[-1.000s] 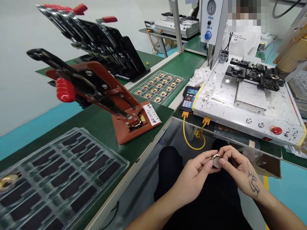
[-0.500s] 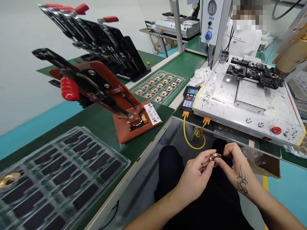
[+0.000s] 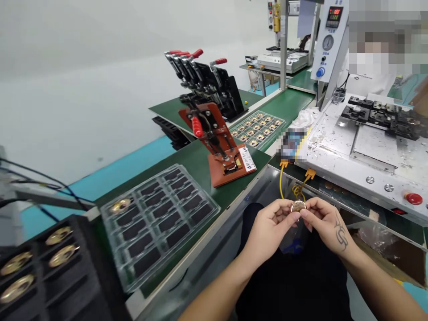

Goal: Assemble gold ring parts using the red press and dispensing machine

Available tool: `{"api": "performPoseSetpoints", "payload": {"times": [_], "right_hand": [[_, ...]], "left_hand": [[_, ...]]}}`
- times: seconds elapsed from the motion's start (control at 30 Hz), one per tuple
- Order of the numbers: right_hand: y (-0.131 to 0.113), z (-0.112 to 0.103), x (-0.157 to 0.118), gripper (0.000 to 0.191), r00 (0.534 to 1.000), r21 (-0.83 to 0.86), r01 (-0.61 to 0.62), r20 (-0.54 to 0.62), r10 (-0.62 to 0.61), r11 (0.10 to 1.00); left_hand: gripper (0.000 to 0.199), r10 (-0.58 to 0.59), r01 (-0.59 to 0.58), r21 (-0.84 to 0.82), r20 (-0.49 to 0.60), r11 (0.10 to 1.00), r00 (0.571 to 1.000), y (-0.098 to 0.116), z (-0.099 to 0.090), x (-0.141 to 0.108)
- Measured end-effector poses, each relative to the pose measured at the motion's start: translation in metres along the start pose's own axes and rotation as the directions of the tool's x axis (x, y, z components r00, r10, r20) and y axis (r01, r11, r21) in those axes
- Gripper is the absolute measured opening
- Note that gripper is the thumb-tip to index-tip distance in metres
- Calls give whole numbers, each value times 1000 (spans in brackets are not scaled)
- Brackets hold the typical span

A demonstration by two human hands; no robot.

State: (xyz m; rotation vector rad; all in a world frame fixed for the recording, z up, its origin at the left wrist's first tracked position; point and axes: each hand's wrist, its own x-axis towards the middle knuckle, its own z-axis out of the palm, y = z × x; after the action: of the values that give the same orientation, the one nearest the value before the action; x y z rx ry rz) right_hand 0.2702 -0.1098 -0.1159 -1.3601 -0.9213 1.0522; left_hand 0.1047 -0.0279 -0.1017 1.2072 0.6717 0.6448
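Observation:
Above my lap, a small round gold-rimmed part (image 3: 298, 207) is held between both hands. My left hand (image 3: 272, 227) pinches its left side with thumb and fingers. On the other side, my right hand (image 3: 326, 220), with a tattoo near the wrist, grips the part's right edge. Both thumbs meet at its lower rim. To the left on the green bench lies a clear tray (image 3: 158, 218) with dark compartments and one gold part (image 3: 120, 205) at its far left corner. Behind it stands a red-brown clamp fixture (image 3: 219, 176) with a red handle.
Black foam tray (image 3: 72, 285) with several gold parts at lower left; filled clear tray (image 3: 257, 129) on the far bench; black clamps (image 3: 230, 96) behind. A white machine (image 3: 354, 165) with a red button stands at right. Another person (image 3: 371, 84) sits beyond it.
The view has turned left, bringing the black foam tray into sight. My right fingers have closed onto the part, which now faces up towards the camera more.

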Motion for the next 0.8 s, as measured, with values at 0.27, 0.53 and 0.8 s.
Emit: {"api": "performPoseSetpoints", "payload": {"times": [0.27,0.53,0.8], "right_hand": [[-1,11,8,28,988,-77,126,104,-118,989],[-28,1,39,42,694,-403,702,575,-433,587],[-44,11,78,31,655,-457,753,452,-606,474]], "left_hand": [[25,19,-16,47,-70,999,997,10,-14,-16],[18,81,-62,238,-73,969,994,20,-26,-22],[17,852,-481,818,-21,316,523,132,-97,21]]}}
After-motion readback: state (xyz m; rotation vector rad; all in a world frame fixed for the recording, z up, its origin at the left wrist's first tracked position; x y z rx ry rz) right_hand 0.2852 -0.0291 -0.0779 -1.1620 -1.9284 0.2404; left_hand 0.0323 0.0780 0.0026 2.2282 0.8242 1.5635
